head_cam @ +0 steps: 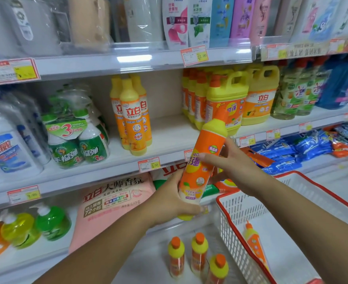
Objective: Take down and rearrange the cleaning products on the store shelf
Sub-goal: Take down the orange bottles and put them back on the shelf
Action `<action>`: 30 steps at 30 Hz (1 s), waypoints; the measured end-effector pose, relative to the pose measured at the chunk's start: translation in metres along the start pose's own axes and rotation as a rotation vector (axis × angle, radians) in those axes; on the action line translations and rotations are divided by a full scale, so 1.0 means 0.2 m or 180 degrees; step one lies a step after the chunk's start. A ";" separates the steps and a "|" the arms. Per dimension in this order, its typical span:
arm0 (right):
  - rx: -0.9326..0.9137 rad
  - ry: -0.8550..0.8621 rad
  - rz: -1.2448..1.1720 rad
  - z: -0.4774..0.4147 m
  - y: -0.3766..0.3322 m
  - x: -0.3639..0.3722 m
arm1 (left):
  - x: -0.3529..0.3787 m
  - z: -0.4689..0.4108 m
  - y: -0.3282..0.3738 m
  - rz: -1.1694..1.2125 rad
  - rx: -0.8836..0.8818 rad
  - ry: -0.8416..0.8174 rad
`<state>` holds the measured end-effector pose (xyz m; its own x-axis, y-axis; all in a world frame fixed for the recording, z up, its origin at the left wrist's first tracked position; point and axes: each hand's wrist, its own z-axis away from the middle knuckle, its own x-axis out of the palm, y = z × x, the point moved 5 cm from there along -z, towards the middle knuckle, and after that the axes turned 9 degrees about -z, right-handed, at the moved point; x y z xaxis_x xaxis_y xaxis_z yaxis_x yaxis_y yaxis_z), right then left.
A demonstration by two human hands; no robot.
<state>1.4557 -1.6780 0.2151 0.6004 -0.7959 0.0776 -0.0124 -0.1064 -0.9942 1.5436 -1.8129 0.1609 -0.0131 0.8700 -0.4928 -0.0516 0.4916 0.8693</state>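
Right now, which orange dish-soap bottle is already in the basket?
The slanted bottle inside the white basket. Three upright bottles stand outside it; the held bottle is in the air.

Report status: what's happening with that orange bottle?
Left hand grips orange bottle low, right hand holds mid. Bottle tilted, clear of shelf. Nothing blocking it.

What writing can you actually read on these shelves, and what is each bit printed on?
"立白": yellow dish soap bottles, middle shelf.
"奇强": tilted orange dish soap bottle.
"超威": white jug, left.
"手榴弹": green spray bottles.
"大师香氛", "72小时": pink bag.
"22.00": upper price tag.
"3.50": middle price tag.
Everything else: too small or blurred.
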 end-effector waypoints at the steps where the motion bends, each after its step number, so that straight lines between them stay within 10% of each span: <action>1: -0.0023 -0.0013 -0.0065 0.00 0.00 0.00 | 0.01 0.00 -0.01 0.0016 -0.0035 -0.0065; 7: -0.0019 -0.0005 -0.0238 0.00 0.00 -0.04 | 0.02 0.03 -0.03 0.0621 -0.0231 -0.0618; 13: 0.0246 -0.0038 -0.0896 -0.02 0.04 -0.02 | -0.01 0.00 -0.05 0.0608 -0.0176 -0.0090; 20: -0.0067 -0.0059 0.0272 -0.03 0.08 0.07 | -0.05 -0.07 -0.08 0.0550 -0.0009 0.0385; 30: -0.1095 0.0134 0.0886 -0.51 -0.05 0.07 | -0.47 -0.35 -0.19 -0.2852 0.0381 0.1401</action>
<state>1.3827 -1.7490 0.2340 0.5035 -0.8451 -0.1796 -0.4387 -0.0710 -0.8958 1.4767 -1.9156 0.1704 -0.3879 0.0982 -0.9165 -0.1228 0.9799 0.1570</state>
